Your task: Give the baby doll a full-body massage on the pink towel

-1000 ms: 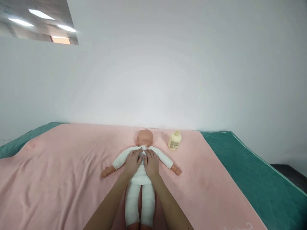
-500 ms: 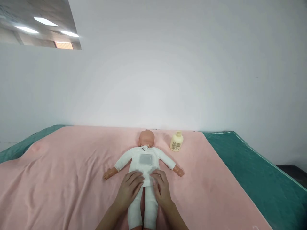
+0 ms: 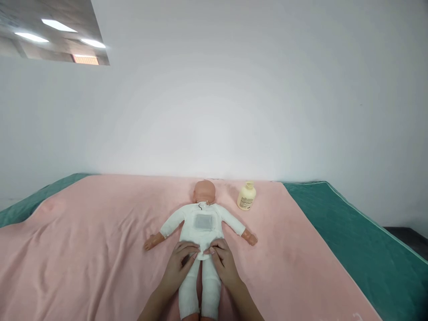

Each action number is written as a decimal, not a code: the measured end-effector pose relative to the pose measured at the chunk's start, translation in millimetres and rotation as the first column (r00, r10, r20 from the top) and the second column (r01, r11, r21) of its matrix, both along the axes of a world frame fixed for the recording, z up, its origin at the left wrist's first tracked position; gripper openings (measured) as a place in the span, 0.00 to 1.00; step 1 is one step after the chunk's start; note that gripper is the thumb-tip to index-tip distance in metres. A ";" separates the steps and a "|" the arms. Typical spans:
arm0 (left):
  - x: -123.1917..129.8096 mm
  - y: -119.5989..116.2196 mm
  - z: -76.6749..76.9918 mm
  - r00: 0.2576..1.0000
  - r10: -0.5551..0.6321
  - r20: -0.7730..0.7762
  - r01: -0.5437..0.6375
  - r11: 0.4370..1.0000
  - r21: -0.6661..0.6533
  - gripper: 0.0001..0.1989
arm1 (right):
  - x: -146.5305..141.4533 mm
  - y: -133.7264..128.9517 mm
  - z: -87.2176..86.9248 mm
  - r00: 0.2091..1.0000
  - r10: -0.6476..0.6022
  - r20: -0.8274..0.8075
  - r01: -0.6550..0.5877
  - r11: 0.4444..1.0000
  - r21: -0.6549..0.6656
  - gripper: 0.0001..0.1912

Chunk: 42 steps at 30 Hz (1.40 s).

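Observation:
A doll (image 3: 204, 191) with a white cloth body lies on a pink blanket (image 3: 284, 267), head toward the wall and arms spread. A grey rectangular patch (image 3: 203, 222) shows on its upper body. My left hand (image 3: 183, 263) pinches the white cloth at the left side of the doll's lower body, thumb and fingers together. On the right side, my right hand (image 3: 223, 263) pinches the same cloth, its fingertips close to those of my left hand. The doll's white legs (image 3: 210, 290) extend between my forearms.
A pale yellow bottle (image 3: 246, 196) stands right of the doll's head. Green covering (image 3: 354, 240) shows beyond the blanket at both sides. A white wall (image 3: 207, 89) rises behind, with a reflective panel (image 3: 53, 40) at upper left.
The fingers of both my hands have drawn together into pinches on the cloth at the doll's lower body. The view has shifted slightly.

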<state>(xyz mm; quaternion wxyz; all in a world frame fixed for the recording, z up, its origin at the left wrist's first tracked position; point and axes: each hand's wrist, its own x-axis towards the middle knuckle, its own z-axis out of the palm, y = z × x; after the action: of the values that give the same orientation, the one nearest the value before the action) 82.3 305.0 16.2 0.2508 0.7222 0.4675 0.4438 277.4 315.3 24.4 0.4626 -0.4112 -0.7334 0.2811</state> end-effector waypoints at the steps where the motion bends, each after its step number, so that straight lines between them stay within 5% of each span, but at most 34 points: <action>1: -0.1 0.6 0.3 1.000 0.000 0.003 0.000 1.000 0.000 0.10 | -0.2 -0.3 -0.5 1.000 0.000 -0.009 0.000 1.000 -0.015 0.18; 11: 2.2 14.1 15.0 0.994 0.011 0.113 -0.009 1.000 -0.014 0.13 | -1.3 6.4 1.1 0.994 -0.058 -0.092 0.060 0.998 0.022 0.20; 21: 4.9 24.8 4.3 0.994 -0.028 0.102 0.033 0.998 -0.046 0.14 | -6.5 17.3 -8.3 0.998 -0.067 -0.022 0.067 0.998 -0.007 0.18; 33: 1.7 33.7 19.6 0.992 -0.003 0.125 0.010 0.999 -0.049 0.16 | -9.3 27.7 3.2 0.995 -0.095 -0.030 0.096 0.994 0.058 0.18; 42: 6.7 41.8 11.8 0.997 -0.018 0.081 0.024 0.997 -0.068 0.15 | -14.9 30.5 -7.7 0.990 -0.138 0.020 0.137 0.989 0.050 0.17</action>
<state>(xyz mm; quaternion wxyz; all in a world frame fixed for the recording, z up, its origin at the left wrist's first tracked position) 89.0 346.8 28.0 0.2986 0.6997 0.4644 0.4534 262.4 345.8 16.7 0.4820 -0.4527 -0.7154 0.2257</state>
